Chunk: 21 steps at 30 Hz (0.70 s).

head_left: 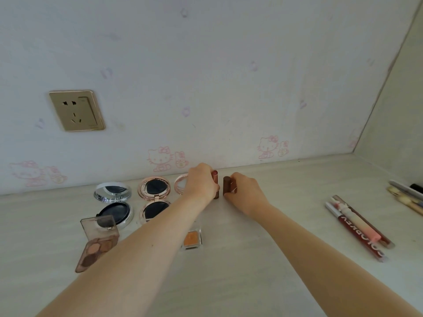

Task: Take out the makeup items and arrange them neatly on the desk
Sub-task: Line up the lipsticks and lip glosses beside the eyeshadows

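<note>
Pale tabletop [229, 271] by the wall carries two upright lipsticks, the left hand [201, 183] gripping the rose-gold lipstick [215, 183] and the right hand [246, 191] the brown lipstick [227, 185], just apart; a careless release could topple either onto the other.

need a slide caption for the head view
Left hand and right hand stand two lipsticks upright beside open compacts on the desk.

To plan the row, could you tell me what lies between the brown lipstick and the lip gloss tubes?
Head view: only bare desk between the brown lipstick, held by the right hand, and the lip gloss tubes.
</note>
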Available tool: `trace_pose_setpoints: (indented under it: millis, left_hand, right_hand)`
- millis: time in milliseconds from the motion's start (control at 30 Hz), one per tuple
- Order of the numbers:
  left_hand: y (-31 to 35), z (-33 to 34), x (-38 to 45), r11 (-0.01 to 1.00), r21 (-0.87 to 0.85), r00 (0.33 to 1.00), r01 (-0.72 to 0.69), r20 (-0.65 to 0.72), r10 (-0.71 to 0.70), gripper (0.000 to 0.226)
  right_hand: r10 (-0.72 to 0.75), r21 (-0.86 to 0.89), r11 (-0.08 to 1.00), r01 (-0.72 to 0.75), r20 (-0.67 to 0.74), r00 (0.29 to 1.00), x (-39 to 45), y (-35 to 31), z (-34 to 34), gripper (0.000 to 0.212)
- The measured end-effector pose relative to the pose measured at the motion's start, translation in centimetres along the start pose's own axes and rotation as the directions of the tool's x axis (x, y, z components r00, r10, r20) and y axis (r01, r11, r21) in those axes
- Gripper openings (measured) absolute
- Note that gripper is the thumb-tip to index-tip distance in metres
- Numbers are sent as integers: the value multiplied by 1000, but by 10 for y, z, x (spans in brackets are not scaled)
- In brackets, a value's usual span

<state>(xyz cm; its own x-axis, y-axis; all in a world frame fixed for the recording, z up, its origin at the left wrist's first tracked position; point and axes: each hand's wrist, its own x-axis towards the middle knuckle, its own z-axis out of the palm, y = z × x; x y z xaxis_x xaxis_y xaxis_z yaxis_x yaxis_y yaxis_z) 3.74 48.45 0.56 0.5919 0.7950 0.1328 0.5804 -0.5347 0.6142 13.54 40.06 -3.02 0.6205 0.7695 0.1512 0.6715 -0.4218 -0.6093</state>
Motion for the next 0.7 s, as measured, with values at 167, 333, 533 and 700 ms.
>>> trace_pose_setpoints:
  millis: [167, 333, 533, 700]
  left_hand:
    - [0, -1, -1, 1000, 4, 1000, 19, 7, -20, 18]
    - [0, -3, -5, 999, -20, 1000, 27, -3, -27, 15]
    - [0, -12, -16, 999, 44, 1000, -11, -9, 11, 29]
    - [5, -24, -32, 987, 107, 992, -119, -38, 124, 24]
  right_hand:
    - [-2, 10, 1000, 2, -4, 1000, 0, 2, 0, 17]
    - [13, 96, 995, -13, -7, 1000, -1, 8, 0, 35]
    - [-15, 46, 999, 15, -19, 1000, -9, 12, -8, 38]
    - [-58, -78, 995, 60, 30, 998, -30, 12, -26, 37]
